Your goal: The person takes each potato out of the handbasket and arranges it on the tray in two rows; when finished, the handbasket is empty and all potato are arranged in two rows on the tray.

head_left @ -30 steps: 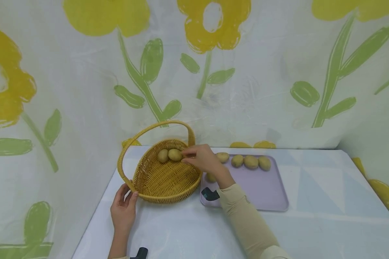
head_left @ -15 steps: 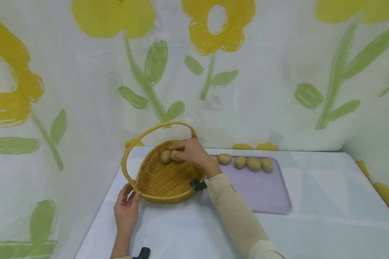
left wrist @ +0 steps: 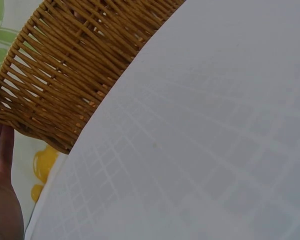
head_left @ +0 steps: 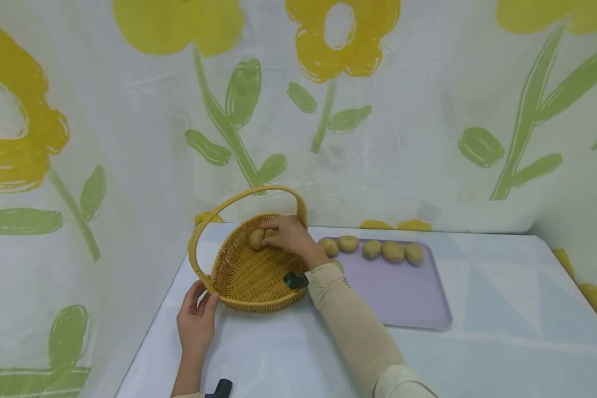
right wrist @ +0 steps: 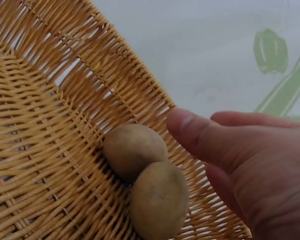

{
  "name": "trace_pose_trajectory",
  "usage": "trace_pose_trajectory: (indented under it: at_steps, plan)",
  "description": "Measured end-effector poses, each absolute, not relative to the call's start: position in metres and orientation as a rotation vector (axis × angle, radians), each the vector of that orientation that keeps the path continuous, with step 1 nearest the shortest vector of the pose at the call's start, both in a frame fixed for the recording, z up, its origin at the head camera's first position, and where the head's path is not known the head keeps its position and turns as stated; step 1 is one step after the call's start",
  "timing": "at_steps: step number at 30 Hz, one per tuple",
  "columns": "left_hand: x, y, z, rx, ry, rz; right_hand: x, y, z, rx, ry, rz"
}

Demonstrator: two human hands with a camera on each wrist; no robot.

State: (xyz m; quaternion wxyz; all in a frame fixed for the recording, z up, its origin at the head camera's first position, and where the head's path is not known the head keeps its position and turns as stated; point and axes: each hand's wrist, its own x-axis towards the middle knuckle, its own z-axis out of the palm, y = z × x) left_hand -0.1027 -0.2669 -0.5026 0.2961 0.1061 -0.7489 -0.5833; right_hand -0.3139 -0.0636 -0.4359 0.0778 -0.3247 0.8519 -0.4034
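In the head view a wicker basket (head_left: pixel 258 276) with a tall arched handle sits on the table's left side. My left hand (head_left: pixel 197 320) holds its rim at the near foot of the handle; the left wrist view catches only part of that hand (left wrist: pixel 2 185) at the edge. Two potatoes lie side by side against the basket's far wall: one potato (right wrist: pixel 135 150) and another potato (right wrist: pixel 160 200), touching. My right hand (head_left: pixel 291 237) is over the basket, beside these potatoes, thumb extended and nothing visibly held (right wrist: pixel 260 165). From the head view it partly covers one potato.
A lilac tray (head_left: pixel 403 298) stands right of the basket, partly behind my right sleeve (head_left: pixel 353 326). Several potatoes (head_left: pixel 393 251) line its far edge, and another potato (head_left: pixel 337 266) is partly hidden by the sleeve. Flowered cloth walls (head_left: pixel 403 138) rise behind the table (head_left: pixel 502 309).
My right hand has moved left and farther into the basket, over the potatoes. My left hand keeps its hold on the rim. The whole head view has shifted slightly.
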Motion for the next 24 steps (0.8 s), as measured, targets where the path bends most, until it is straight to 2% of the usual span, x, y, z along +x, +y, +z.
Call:
trace_pose_trajectory:
  at_steps: [24]
  plan:
    - [-0.1037, -0.2670, -0.5058, 0.298, -2.015, -1.517, -0.3182, -0.0728, -0.4417, -0.907, 2.701, -0.949]
